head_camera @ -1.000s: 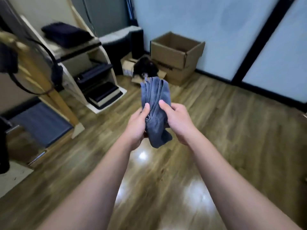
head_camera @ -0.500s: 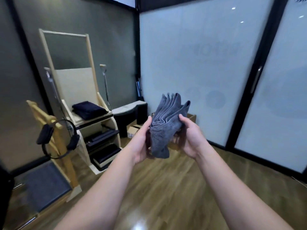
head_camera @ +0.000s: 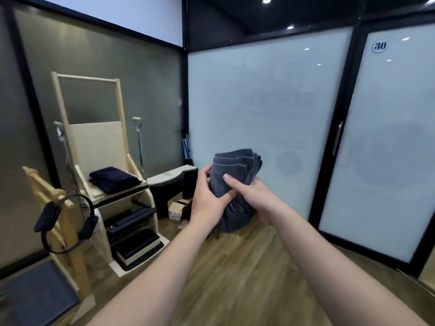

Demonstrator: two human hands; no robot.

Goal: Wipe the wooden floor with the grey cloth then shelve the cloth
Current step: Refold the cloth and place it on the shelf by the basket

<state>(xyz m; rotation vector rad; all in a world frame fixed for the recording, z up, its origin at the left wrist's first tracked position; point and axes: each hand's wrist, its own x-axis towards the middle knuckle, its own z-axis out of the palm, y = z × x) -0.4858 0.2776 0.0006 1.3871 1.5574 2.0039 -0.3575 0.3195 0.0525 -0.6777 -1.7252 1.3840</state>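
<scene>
So, grey cloth bunched up, shelf next

Left hand and right hand both pinching it (loosely folded); a slack grip could unravel it.

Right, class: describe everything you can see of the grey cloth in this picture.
The grey cloth looks like soft, thick towelling, dark grey all over. It is bunched into several folds, its layered edges fanned out at the top and a loose end hanging below. It is held upright in mid-air, above the wooden floor and in front of the frosted glass wall. The left hand grips it from the left; the right hand holds it from the right, thumb across the front.
</scene>
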